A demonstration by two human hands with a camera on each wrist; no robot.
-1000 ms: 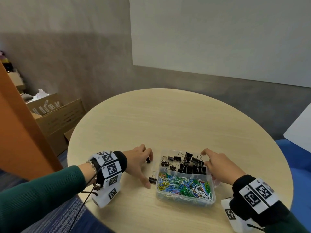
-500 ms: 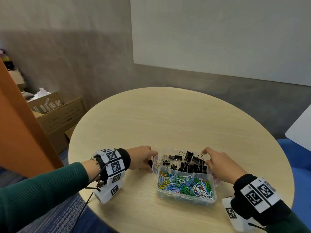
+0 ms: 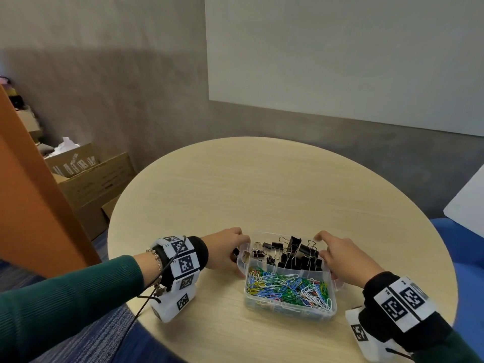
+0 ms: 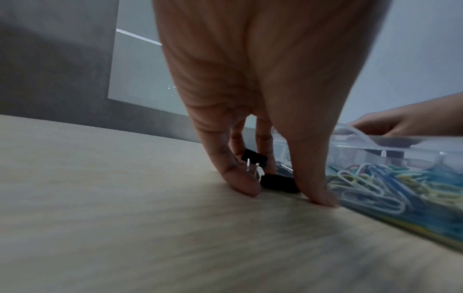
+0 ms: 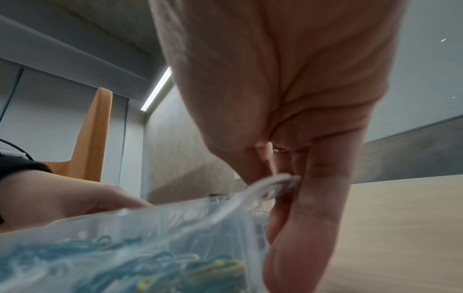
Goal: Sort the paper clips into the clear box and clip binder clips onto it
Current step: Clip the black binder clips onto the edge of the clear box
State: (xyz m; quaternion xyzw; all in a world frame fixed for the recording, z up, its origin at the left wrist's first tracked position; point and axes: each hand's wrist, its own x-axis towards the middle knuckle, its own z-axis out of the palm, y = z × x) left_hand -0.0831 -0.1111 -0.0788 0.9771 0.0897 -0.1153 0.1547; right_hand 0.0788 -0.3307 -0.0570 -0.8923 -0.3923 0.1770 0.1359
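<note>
Left wrist view: the left hand (image 4: pixel 263 95) has thumb and fingertip planted on the table (image 4: pixel 125 228), pinching a black binder clip (image 4: pixel 279 182) at lower centre. Just right lies the clear box (image 4: pixel 400 150), paper clips (image 4: pixel 371 184) inside. Across it, the right hand (image 3: pixel 345 258) grips the far wall. The left hand is nearer.

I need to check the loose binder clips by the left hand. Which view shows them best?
The left wrist view: two black binder clips lie on the table between the left hand's fingers, beside the clear box. The head view shows only a dark sliver by that hand. The right wrist view shows none of them.
</note>
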